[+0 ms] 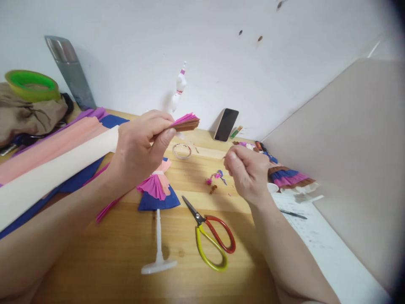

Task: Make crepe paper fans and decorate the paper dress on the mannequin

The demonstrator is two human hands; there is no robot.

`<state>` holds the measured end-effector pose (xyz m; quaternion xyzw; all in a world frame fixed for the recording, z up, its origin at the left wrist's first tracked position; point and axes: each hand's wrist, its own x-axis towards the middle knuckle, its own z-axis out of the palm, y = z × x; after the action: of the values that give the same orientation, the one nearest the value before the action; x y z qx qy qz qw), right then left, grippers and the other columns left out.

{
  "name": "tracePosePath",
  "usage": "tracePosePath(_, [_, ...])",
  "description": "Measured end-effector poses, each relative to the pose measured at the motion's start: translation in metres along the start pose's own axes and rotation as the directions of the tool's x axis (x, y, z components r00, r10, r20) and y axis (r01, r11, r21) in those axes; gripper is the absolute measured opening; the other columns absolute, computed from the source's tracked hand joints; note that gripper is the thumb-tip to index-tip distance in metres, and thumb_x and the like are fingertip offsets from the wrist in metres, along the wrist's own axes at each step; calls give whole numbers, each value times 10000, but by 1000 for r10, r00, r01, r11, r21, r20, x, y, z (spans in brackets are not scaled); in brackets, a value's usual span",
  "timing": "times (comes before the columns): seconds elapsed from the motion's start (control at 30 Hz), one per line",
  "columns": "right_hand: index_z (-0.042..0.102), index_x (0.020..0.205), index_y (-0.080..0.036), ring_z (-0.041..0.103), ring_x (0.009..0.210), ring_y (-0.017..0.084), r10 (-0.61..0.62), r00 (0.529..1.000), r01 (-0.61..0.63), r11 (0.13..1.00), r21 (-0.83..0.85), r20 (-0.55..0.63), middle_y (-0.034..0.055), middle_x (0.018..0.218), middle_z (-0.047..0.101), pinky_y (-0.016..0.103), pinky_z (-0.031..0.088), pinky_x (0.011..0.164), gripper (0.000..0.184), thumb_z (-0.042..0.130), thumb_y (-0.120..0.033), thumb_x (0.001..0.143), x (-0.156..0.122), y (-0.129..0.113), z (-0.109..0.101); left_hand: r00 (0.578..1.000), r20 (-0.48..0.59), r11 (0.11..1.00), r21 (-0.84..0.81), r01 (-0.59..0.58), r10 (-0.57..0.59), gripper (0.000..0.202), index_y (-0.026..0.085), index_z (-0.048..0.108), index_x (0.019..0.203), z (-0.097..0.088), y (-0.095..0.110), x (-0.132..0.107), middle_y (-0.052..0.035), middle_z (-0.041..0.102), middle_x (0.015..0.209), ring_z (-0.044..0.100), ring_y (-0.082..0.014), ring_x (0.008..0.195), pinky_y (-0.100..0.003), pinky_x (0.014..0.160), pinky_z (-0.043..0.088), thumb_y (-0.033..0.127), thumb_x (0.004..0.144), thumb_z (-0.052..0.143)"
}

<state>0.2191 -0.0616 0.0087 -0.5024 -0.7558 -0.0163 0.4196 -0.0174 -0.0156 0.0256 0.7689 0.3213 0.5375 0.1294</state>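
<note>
My left hand (pixel 142 145) is raised above the wooden table (pixel 126 249) and pinches a folded bundle of pink and brown crepe paper (pixel 186 121) between thumb and fingers. My right hand (pixel 248 171) hovers to the right with its fingers curled in a loose fist; what it holds, if anything, is hidden. Below my left hand lies a small mannequin on a white stand (pixel 158 236) dressed in pink, peach and blue pleated paper (pixel 157 191). Scissors (pixel 210 236) with red and yellow handles lie between my forearms.
Rolls of cream, peach, purple and blue crepe paper (pixel 53 162) lie at the left. A second paper-dressed doll (pixel 289 176) lies at the right beside a white sheet and pen (pixel 292 214). A phone (pixel 226 124) leans on the wall. A tape ring (pixel 181 150) and paper scraps (pixel 215 179) lie mid-table.
</note>
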Motion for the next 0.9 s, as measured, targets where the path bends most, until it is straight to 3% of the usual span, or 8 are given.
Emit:
tracePosePath(0.07, [391, 520, -221, 389, 428, 111, 81, 989, -64, 989, -136, 126, -25, 453, 409, 271, 309, 464, 431, 430, -310, 939, 5, 12, -8, 999, -16, 997, -54, 50, -51, 189, 211, 746, 831, -1, 0, 1, -37, 746, 950, 671, -186, 890, -306, 848, 542, 215, 868, 560])
tracePosePath(0.13, [430, 476, -214, 398, 381, 109, 225, 898, -109, 947, -303, 378, -26, 405, 424, 267, 297, 427, 454, 477, -321, 915, 7, 27, -16, 992, -8, 983, -137, 123, -126, 169, 198, 744, 810, -1, 0, 2, -37, 747, 924, 676, -172, 836, -295, 795, 569, 209, 855, 581])
tracePosePath(0.2, [587, 532, -201, 535, 433, 138, 330, 771, -73, 895, -439, 544, -1, 481, 579, 263, 363, 437, 277, 614, -241, 805, 5, 44, -22, 978, 4, 948, -244, 205, -210, 154, 181, 748, 802, 0, 1, 3, -31, 747, 873, 684, -154, 781, -282, 753, 591, 196, 840, 600])
tracePosePath(0.23, [690, 676, -210, 636, 571, 176, 313, 767, -29, 889, -457, 560, 20, 649, 695, 271, 443, 509, 65, 677, -162, 718, 4, 52, -24, 968, 13, 922, -301, 243, -251, 147, 175, 751, 798, 0, 2, 4, -26, 746, 847, 690, -148, 766, -277, 744, 600, 189, 831, 609])
tracePosePath(0.33, [749, 819, -216, 688, 998, 279, 268, 837, -19, 885, -465, 477, 96, 1180, 704, 385, 541, 786, 203, 648, -76, 711, 4, 66, -24, 928, 86, 822, -440, 362, -363, 130, 167, 751, 750, 2, 3, 5, -16, 752, 808, 710, -143, 757, -272, 746, 618, 176, 804, 633])
tracePosePath(0.43, [720, 665, -179, 649, 1114, 329, 240, 923, -137, 935, -327, 300, 150, 1180, 705, 486, 517, 900, 185, 637, -235, 820, 8, 59, -16, 879, 211, 708, -527, 470, -427, 118, 160, 743, 714, 4, 4, 3, -30, 762, 810, 727, -165, 766, -301, 770, 630, 196, 790, 660])
tracePosePath(0.6, [676, 1174, -224, 616, 1192, 255, 27, 973, -99, 946, 310, 230, 98, 1259, 681, 462, 440, 1052, 350, 649, -370, 857, 7, 25, 4, 792, 395, 523, -600, 606, -466, 128, 147, 728, 688, 10, 4, 1, -61, 760, 812, 731, -180, 748, -327, 808, 627, 222, 778, 677])
tracePosePath(0.9, [647, 717, -169, 593, 597, 136, 140, 922, -342, 736, 584, 362, 22, 640, 661, 261, 461, 584, 363, 628, -513, 833, -1, -11, 26, 655, 561, 293, -603, 742, -506, 121, 103, 721, 739, 20, -3, -4, -66, 740, 705, 723, -137, 646, -194, 638, 584, 199, 793, 670])
